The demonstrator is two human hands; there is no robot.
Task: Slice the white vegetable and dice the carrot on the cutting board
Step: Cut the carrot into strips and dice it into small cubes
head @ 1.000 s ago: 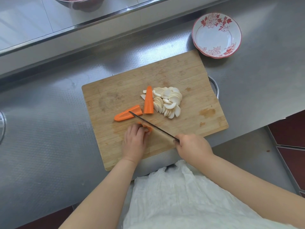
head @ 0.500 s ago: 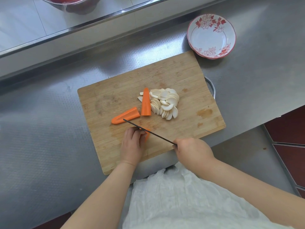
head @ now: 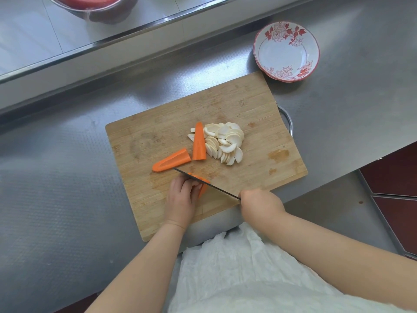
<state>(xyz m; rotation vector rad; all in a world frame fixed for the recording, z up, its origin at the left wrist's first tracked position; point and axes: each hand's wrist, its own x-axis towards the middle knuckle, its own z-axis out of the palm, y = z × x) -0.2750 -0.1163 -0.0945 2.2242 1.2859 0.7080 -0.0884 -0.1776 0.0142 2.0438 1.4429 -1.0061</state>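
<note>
The carrot piece [head: 200,185] under the left hand [head: 181,199] sits at the cutting board's [head: 259,102] near edge, fingers curled on it. The right hand [head: 259,203] grips the knife [head: 203,181]. White slices [head: 225,143] lie piled, done; two carrot pieces [head: 171,163] remain whole. Since the earlier frame, the blade has drawn nearer across the carrot.

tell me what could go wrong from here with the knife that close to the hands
1. The left hand grips a small carrot piece with the knife blade right at its fingers, so a slip could nick them.
2. That piece is short and partly hidden under the hand, so it may roll or shift under the blade.
3. The cutting board overhangs the counter's near edge, so hard pressure from the right hand might tip it.
</note>
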